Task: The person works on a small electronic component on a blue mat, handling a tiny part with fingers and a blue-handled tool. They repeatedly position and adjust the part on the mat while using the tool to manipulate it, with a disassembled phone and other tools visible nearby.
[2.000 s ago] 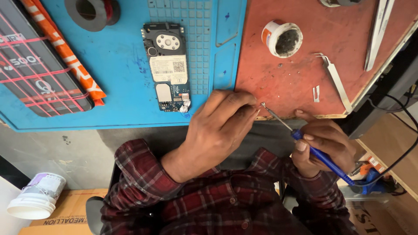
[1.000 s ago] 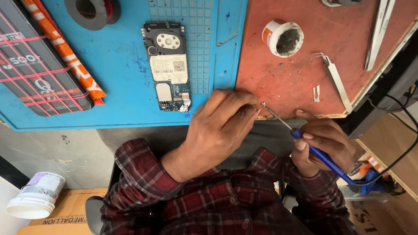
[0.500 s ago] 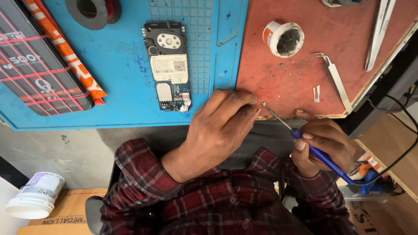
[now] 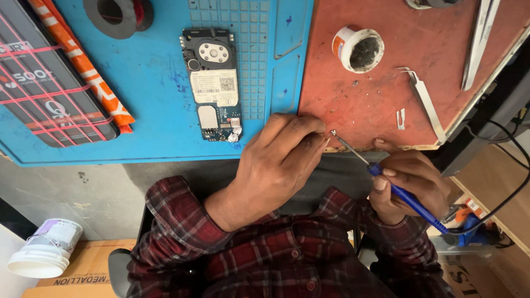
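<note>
At lower right, the right hand (image 4: pixel 411 185) grips a blue-handled soldering iron (image 4: pixel 408 197), its long axis pointing up-left. The tip meets the left hand (image 4: pixel 281 160), whose fingers (image 4: pixel 309 138) pinch closed at frame centre on something too small to tell.

The left hand (image 4: pixel 276 165) rested at the near edge of the bench, fingers curled together. The right hand (image 4: pixel 411 185) gripped a blue-handled soldering iron (image 4: pixel 386 179), its tip almost touching the left fingertips (image 4: pixel 320 138). An opened phone circuit board (image 4: pixel 212 83) lay on the blue mat (image 4: pixel 154 121) just beyond the left hand. A small white pot (image 4: pixel 358 48) stood further off, beyond the iron tip.
</note>
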